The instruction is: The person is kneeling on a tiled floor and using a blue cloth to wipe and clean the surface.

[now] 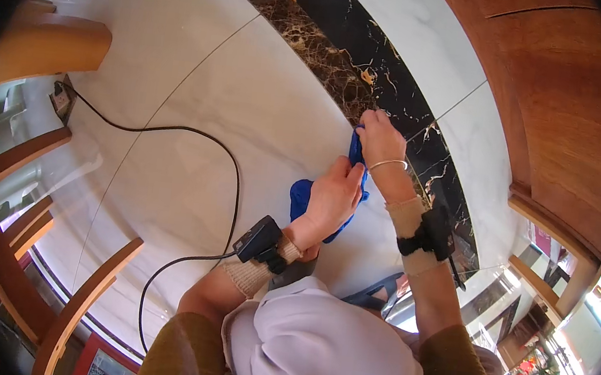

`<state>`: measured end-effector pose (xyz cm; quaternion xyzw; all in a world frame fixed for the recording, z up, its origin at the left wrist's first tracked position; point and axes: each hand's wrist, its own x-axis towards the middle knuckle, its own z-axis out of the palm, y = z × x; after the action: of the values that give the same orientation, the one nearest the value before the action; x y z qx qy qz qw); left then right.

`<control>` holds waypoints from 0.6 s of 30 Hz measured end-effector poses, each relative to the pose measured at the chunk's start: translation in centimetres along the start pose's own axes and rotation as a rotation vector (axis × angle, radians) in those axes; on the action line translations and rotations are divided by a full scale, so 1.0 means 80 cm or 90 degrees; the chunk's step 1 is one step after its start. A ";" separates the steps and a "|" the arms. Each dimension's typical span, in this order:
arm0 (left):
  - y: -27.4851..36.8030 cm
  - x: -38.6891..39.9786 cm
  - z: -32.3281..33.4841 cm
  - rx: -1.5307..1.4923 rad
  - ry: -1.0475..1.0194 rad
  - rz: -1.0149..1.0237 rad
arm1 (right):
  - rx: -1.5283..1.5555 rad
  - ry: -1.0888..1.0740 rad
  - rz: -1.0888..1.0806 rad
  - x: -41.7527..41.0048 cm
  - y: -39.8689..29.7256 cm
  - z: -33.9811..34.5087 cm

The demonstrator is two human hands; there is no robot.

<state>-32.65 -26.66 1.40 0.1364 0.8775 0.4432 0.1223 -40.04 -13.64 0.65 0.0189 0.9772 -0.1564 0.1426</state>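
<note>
Both my hands are on a blue cloth [300, 192] just above the pale tiled floor, near the dark marble border strip [341, 63]. My left hand [334, 196] grips the cloth's middle, with one lobe of it sticking out to the left and another part hanging below the fingers. Farther forward and to the right, my right hand [381, 141] pinches the cloth's upper end, and a light bracelet circles that wrist. Black devices are strapped over knitted cuffs on both wrists. The fingertips are partly hidden by the hands.
A black cable [239, 181] curves over the tiles from a socket box [62, 102] at the left. Wooden chair parts [91, 297] stand at the left and lower left. A large brown wooden furniture panel [574, 95] fills the upper right.
</note>
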 end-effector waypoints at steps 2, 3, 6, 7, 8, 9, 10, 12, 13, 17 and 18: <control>0.001 -0.001 0.001 0.011 0.014 0.026 | -0.034 -0.023 0.011 -0.005 0.009 -0.001; -0.007 -0.009 0.003 0.027 0.010 0.042 | -0.029 -0.026 0.004 -0.010 0.016 0.008; -0.004 -0.012 0.002 0.035 -0.013 0.048 | -0.052 -0.093 0.005 -0.025 0.033 0.007; -0.003 -0.011 0.000 0.042 -0.030 0.034 | -0.052 -0.095 0.006 -0.020 0.029 0.005; -0.001 -0.007 0.000 0.041 -0.032 0.033 | -0.066 -0.056 -0.038 -0.011 0.021 0.006; 0.000 -0.003 0.001 0.050 -0.027 -0.003 | -0.079 -0.018 -0.079 -0.002 0.011 0.005; -0.003 0.002 0.001 0.061 -0.020 -0.035 | -0.078 -0.071 -0.022 0.014 0.005 0.008; -0.004 0.003 0.002 0.063 -0.016 -0.007 | -0.065 -0.080 0.016 0.009 0.009 0.001; -0.012 0.001 0.000 0.079 -0.004 0.005 | -0.041 -0.097 0.036 0.008 0.007 0.004; -0.010 -0.015 -0.001 0.081 -0.030 0.079 | -0.068 -0.098 0.032 -0.023 0.026 0.006; -0.006 -0.015 -0.003 0.091 -0.034 0.064 | -0.066 -0.100 0.032 -0.015 0.020 0.009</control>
<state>-31.67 -27.55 1.25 0.2003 0.8955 0.3810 0.1136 -38.58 -12.31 -0.17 0.0241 0.9690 -0.1032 0.2231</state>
